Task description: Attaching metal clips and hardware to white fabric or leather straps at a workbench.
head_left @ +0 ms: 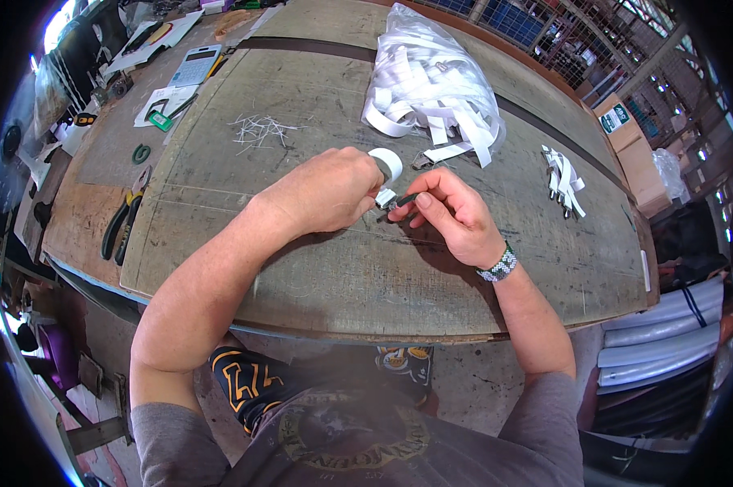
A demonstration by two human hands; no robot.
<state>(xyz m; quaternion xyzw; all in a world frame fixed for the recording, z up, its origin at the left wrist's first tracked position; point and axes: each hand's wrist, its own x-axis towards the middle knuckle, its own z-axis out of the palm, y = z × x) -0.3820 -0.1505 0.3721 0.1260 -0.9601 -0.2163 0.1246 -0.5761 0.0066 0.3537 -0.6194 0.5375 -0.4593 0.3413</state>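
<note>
My left hand (pixel 327 192) is closed around a white strap (pixel 388 161) that curls into a loop above my fingers. My right hand (pixel 451 213) pinches a small dark metal piece (pixel 400 201) at the strap's free end, right against my left fingertips. Both hands hover just over the worn board tabletop (pixel 318 268). A clear plastic bag full of white straps (pixel 429 85) lies behind my hands. A small bundle of finished white straps with dark ends (pixel 564 180) rests to the right.
Pliers with black and orange handles (pixel 121 226) lie at the left edge. A calculator (pixel 194 65), papers and small tools sit at the far left. White thread scraps (pixel 257 128) are scattered behind my left hand. Cardboard boxes (pixel 630 138) and white pipes (pixel 666 333) stand on the right.
</note>
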